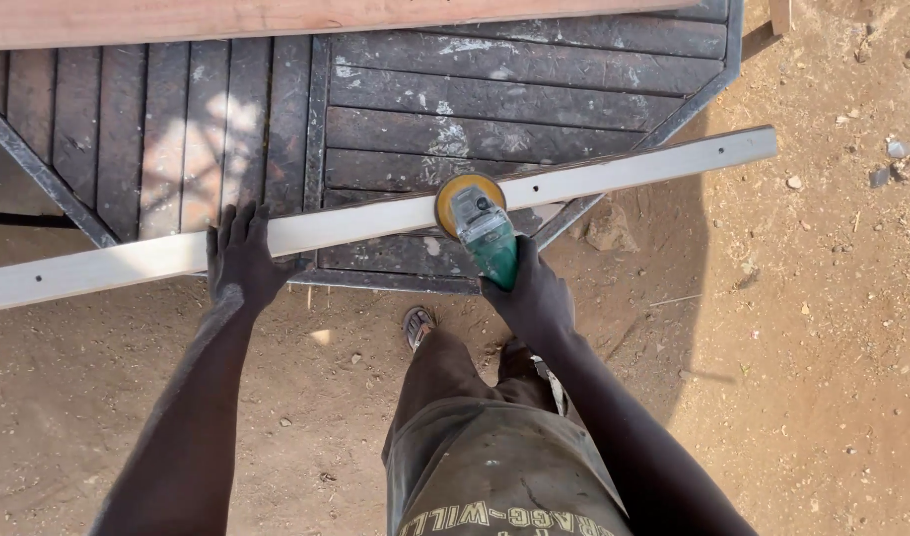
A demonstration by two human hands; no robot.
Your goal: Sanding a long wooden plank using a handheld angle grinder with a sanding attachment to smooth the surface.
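The grinder [490,243] has a green body and a grey head, its disc [462,195] orange-yellow. The long strip [375,220] is pale off-white — the slatted panel [494,99] under it dark grey, streaked white. Reddish-brown dirt ground [812,328].

left hand [241,260] pressing pale bar [375,220]; right hand [534,298] gripping green grinder [483,226] on bar.

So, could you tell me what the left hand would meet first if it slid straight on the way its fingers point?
The left hand presses on the pale wooden strip, fingers pointing away from the person. Straight on, it would probably meet the dark slatted metal gate panel lying under the strip, though the height gap is unclear.
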